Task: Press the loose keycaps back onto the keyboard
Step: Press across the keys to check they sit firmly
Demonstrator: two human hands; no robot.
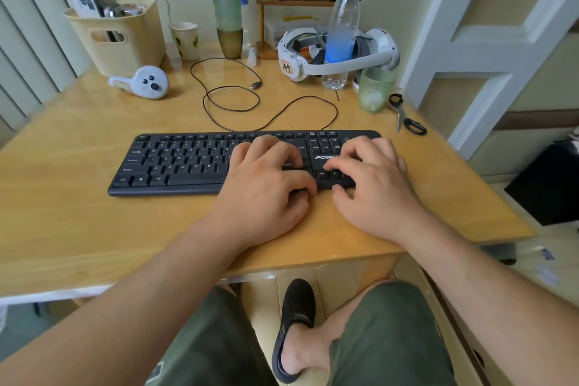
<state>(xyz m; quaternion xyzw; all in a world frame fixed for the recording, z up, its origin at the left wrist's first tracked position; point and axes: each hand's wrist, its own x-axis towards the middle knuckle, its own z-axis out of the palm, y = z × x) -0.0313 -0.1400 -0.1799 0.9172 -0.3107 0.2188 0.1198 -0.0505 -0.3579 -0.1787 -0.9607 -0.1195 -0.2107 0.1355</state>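
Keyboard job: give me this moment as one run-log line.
stage: pressing keys | left hand: fingers curled on keyboard | right hand: fingertips by arrow keys | loose keycaps: none visible

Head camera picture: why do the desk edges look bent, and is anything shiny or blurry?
Head view: the wide-angle lens bows the desk edges and the door frame; soft glare lies on the glossy desktop near the cable; the keyboard legends are soft; lighting is even, with faint shadows under both hands.

Scissors [406,114], green cup [374,89], water bottle [343,31] and headset [338,55] crowd the desk's [94,213] corner.
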